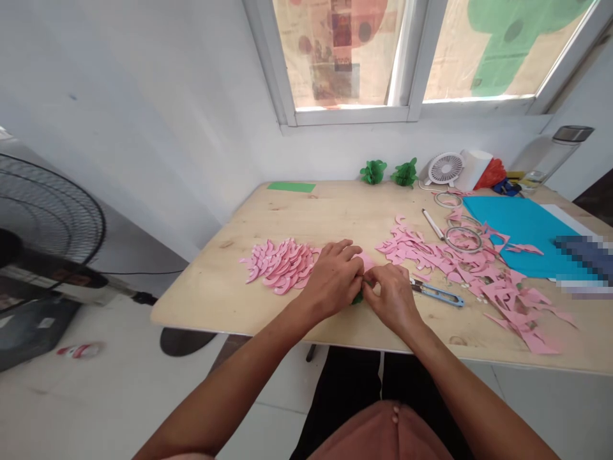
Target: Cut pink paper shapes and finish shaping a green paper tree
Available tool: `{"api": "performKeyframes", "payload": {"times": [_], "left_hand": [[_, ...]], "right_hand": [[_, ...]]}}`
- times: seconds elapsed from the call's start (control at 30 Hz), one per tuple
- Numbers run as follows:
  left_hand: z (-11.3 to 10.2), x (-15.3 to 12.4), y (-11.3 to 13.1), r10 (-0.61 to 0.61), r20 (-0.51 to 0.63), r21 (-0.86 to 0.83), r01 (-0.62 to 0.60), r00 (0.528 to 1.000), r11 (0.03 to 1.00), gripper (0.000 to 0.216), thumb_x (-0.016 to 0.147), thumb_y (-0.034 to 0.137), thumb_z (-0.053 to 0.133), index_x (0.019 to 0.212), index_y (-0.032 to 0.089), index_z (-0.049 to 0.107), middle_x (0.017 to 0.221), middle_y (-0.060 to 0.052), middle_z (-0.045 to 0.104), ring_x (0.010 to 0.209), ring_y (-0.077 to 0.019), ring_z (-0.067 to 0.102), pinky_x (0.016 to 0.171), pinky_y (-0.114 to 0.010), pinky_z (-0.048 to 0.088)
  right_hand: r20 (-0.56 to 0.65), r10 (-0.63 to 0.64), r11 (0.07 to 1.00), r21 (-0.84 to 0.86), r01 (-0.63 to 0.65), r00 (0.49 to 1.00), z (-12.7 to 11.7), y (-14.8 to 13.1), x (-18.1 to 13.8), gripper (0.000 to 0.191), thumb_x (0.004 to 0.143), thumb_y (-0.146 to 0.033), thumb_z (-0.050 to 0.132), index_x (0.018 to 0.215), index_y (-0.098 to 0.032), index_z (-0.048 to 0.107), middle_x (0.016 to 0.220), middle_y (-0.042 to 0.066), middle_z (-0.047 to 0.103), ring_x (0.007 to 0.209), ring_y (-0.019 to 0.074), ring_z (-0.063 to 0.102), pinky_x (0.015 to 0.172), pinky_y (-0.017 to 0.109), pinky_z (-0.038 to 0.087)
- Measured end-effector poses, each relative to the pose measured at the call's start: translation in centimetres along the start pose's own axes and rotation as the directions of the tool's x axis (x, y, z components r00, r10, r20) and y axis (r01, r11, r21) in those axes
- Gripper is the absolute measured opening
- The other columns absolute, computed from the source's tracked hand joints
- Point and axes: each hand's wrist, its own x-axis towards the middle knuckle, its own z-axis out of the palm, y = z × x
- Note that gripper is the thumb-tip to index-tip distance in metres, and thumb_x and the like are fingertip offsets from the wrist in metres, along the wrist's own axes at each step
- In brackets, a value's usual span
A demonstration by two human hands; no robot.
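My left hand (332, 278) and my right hand (393, 295) meet near the front edge of a pale wooden table (297, 217). Both have their fingers curled and pinched together around a small pink paper piece (366, 260), with a bit of green (357, 298) showing under them. A heap of curved pink paper cut-outs (280, 263) lies just left of my left hand. Small thread snips with blue handles (438, 293) lie just right of my right hand.
Pink paper scraps (483, 271) spread across the right side, over a blue sheet (522, 233). Two green paper flowers (389, 172), a small white fan (444, 168), a pen (432, 223), wire rings (463, 239) and a bottle (550, 156) stand further back. A floor fan (43, 223) stands at left.
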Motion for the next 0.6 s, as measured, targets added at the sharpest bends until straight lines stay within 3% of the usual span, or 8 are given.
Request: {"api": "performKeyframes", "payload": {"times": [0.27,0.5,0.6], "left_hand": [[-0.9,0.2,0.0,-0.025,0.068,-0.017,0.026,0.997,1.000,0.014,0.073,0.010,0.048,0.079,0.019,0.056,0.109,-0.008,0.061,0.112,-0.0259,0.049,0.094,-0.044,0.040],[-0.3,-0.8,-0.3,-0.072,0.027,-0.113,0.074,0.997,0.991,0.034,0.068,0.003,0.045,0.096,0.020,0.053,0.106,-0.006,0.061,0.106,-0.0235,0.054,0.091,-0.042,0.043],[0.4,-1.4,-0.5,-0.137,-0.052,-0.187,0.125,0.989,0.975,0.049,0.065,0.001,0.046,0.110,0.021,0.047,0.112,-0.007,0.059,0.107,-0.0226,0.054,0.091,-0.041,0.045]], "right_hand": [[-0.013,-0.009,1.000,-0.001,0.009,1.000,0.1,-0.3,0.2,0.009,0.071,-0.011,0.055,0.069,-0.020,0.058,0.066,0.001,0.063,0.072,0.0192,0.053,0.079,0.034,0.030],[-0.032,-0.019,1.000,-0.002,0.019,0.999,0.4,-0.3,0.0,0.007,0.072,-0.013,0.056,0.070,-0.020,0.058,0.065,0.001,0.063,0.070,0.0191,0.052,0.077,0.034,0.029],[-0.033,-0.017,1.000,0.002,0.017,0.999,0.4,-0.5,-0.1,0.008,0.072,-0.013,0.056,0.071,-0.020,0.059,0.065,0.001,0.063,0.070,0.0191,0.053,0.077,0.034,0.029]]}}
